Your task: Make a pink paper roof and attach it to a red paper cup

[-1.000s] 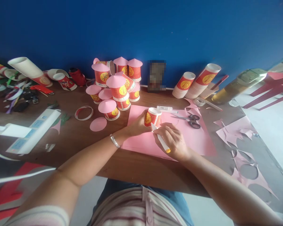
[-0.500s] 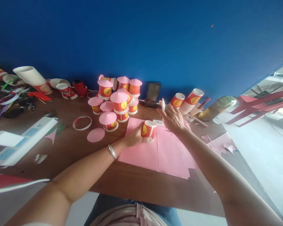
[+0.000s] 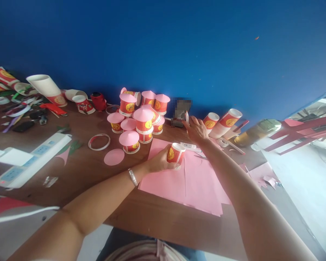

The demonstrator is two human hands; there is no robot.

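My left hand [image 3: 161, 160] is wrapped round a red paper cup [image 3: 176, 154] with a yellow emblem, its white-rimmed mouth facing up, held over the pink paper sheets [image 3: 176, 188]. My right hand [image 3: 197, 129] is closed, with a slim white tube with a narrow tip [image 3: 187, 116] upright between thumb and fingers. It hovers just in front of a dark, pixelated upright object [image 3: 180, 110]. A white labelled stick-like item [image 3: 188, 145] lies on the paper behind the cup. Left of the paper stand several red cups topped with pink paper cones [image 3: 143, 119].
A pink paper disc [image 3: 114, 157] and a tape-like ring [image 3: 99, 142] lie left. Further left are a power strip [image 3: 32, 161] and clutter. More cups [image 3: 228, 121], a bottle [image 3: 258, 132] and paper scraps [image 3: 263, 175] are on the right. A blue wall [image 3: 163, 47] closes the back.
My right hand has moved back and left, nearer the dark upright object, still with the white tube. More of the labelled item on the paper shows. The left hand keeps the cup; the view has shifted slightly.
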